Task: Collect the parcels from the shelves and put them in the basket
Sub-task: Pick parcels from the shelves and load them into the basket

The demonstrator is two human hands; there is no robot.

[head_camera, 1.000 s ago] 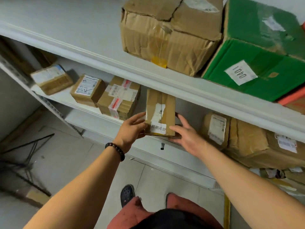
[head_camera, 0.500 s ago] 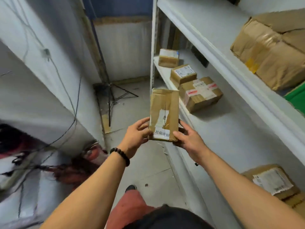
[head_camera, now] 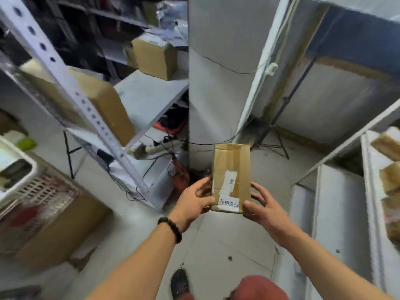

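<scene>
A small brown cardboard parcel (head_camera: 231,176) with white labels stands upright in front of me, held between both hands over the floor. My left hand (head_camera: 193,201) grips its lower left edge, thumb on the front. My right hand (head_camera: 260,205) grips the lower right edge the same way. A plastic lattice basket (head_camera: 36,191) sits low at the far left, blurred, with a white rim above it. More brown parcels (head_camera: 389,176) lie on the white shelf at the right edge.
A white perforated metal rack (head_camera: 91,109) stands at left with brown boxes (head_camera: 108,107) on its shelves. A white pillar (head_camera: 216,83) rises ahead, with cables and a power strip (head_camera: 160,146) at its foot. A large brown box (head_camera: 60,230) sits under the basket.
The view has swung left, away from the parcel shelf toward the rack and basket. Both hands keep the same hold on the parcel, now off the shelf and over the floor.
</scene>
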